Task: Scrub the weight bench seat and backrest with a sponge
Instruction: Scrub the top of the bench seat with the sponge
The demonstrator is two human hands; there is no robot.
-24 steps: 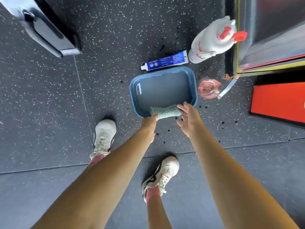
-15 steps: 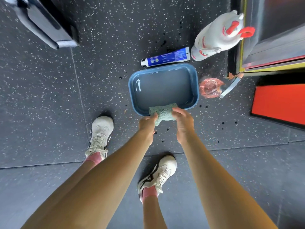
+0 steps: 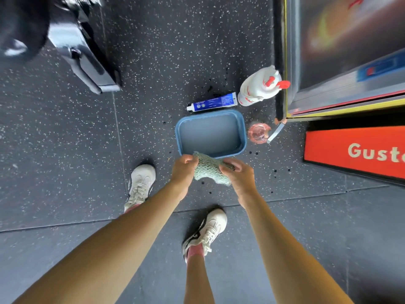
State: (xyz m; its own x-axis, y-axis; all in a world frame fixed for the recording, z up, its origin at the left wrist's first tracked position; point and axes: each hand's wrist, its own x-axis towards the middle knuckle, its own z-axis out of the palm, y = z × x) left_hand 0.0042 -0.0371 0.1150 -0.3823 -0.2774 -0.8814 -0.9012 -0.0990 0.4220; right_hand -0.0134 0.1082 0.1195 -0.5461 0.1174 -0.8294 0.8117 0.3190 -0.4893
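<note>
A pale green sponge (image 3: 208,170) hangs between both hands, just in front of the near rim of a blue tub (image 3: 178,137) that holds water. My left hand (image 3: 183,172) grips the sponge's left end. My right hand (image 3: 238,174) grips its right end, fingers curled over it. The sponge sags in the middle. The weight bench shows only as a dark frame part (image 3: 83,55) at the upper left; its seat and backrest are out of view.
On the speckled rubber floor behind the tub lie a blue tube (image 3: 212,102) and a white spray bottle (image 3: 258,86). A pink glass (image 3: 258,132) and a brush (image 3: 276,131) sit right of the tub. A red mat (image 3: 355,150) and a platform edge (image 3: 285,62) are on the right. My shoes stand below.
The sponge came up out of the tub and toward me. My right hand closed round its right end. The view pulled back, so the tub sits farther away.
</note>
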